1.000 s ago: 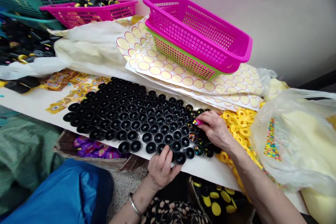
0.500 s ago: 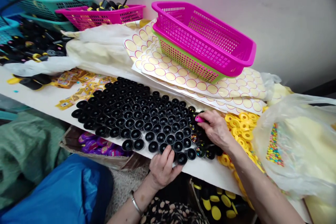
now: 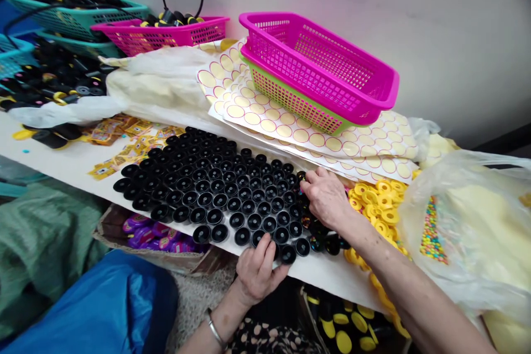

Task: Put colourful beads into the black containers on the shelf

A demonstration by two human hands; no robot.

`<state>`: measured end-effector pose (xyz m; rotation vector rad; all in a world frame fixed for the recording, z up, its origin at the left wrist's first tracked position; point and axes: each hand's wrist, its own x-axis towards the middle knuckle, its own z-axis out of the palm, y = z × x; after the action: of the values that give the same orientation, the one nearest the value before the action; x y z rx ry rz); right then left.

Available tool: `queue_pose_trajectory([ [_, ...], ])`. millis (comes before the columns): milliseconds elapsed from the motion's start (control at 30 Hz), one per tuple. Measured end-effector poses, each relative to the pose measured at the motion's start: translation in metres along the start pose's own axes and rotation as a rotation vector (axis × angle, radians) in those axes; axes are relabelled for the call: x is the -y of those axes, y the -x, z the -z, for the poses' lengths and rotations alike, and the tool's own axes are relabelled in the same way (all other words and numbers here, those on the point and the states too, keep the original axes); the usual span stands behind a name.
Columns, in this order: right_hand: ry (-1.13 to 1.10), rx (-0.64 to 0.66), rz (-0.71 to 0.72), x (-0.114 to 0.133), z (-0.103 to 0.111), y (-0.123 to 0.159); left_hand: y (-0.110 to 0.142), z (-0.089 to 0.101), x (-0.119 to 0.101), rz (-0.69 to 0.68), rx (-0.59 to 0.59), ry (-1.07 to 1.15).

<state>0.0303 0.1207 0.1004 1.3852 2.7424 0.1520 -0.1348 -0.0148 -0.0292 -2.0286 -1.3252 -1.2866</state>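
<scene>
A large cluster of black round caps (image 3: 215, 188) stands open side up on a white table (image 3: 70, 160). My right hand (image 3: 326, 196) hovers over the cluster's right end, fingers curled and pressed together at the far caps; what they pinch is hidden. My left hand (image 3: 257, 271) rests at the table's front edge, fingers laid against the nearest black caps, holding nothing I can see. Yellow rings (image 3: 379, 207) lie heaped just right of my right hand.
A pink basket (image 3: 319, 63) nests in a green one on sheets of round stickers (image 3: 290, 127). A plastic bag (image 3: 468, 227) with coloured beads sits at the right. Pink and teal baskets of black parts stand far left. Yellow labels (image 3: 124, 146) lie left of the caps.
My right hand has moved a little further up and left over the caps, and the pink object seen in its fingers earlier no longer shows. The left hand stays at the front edge.
</scene>
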Motion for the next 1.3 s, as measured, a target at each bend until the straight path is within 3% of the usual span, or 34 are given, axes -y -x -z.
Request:
queue_pose_trajectory([
  [167, -0.149, -0.1, -0.066, -0.007, 0.009, 0.006, -0.002, 0.0, 0.001, -0.01, -0.005, 0.0],
  [267, -0.457, -0.328, -0.181, -0.02, 0.015, 0.037, -0.001, -0.002, 0.003, -0.019, -0.015, 0.008],
  [367, -0.847, -0.664, -0.437, -0.045, 0.008, 0.095, -0.002, -0.005, 0.005, -0.042, -0.027, -0.008],
  [467, -0.97, -0.924, -0.821, -0.082, -0.012, 0.159, -0.004, -0.009, 0.007, -0.074, -0.041, -0.02],
  [533, -0.833, -0.852, -1.015, -0.11, -0.025, 0.19, -0.006, -0.011, 0.008, -0.087, -0.058, -0.03],
  [600, -0.57, -0.614, -1.09, -0.132, -0.034, 0.204, -0.008, -0.011, 0.008, -0.094, -0.08, -0.034],
  [667, -0.38, -0.394, -1.06, -0.144, -0.038, 0.2, -0.009, -0.012, 0.008, -0.099, -0.092, -0.034],
  [767, -0.424, -0.276, -0.987, -0.146, -0.041, 0.179, -0.011, -0.012, 0.007, -0.107, -0.102, -0.048],
  [900, -0.638, -0.325, -0.93, -0.141, -0.052, 0.164, -0.013, -0.012, 0.006, -0.11, -0.112, -0.062],
  [1100, -0.91, -0.577, -0.981, -0.146, -0.068, 0.192, -0.013, -0.012, 0.007, -0.121, -0.098, -0.074],
  [1300, -1.075, -0.773, -1.005, -0.139, -0.061, 0.207, -0.014, -0.015, 0.007, -0.122, -0.124, -0.066],
])
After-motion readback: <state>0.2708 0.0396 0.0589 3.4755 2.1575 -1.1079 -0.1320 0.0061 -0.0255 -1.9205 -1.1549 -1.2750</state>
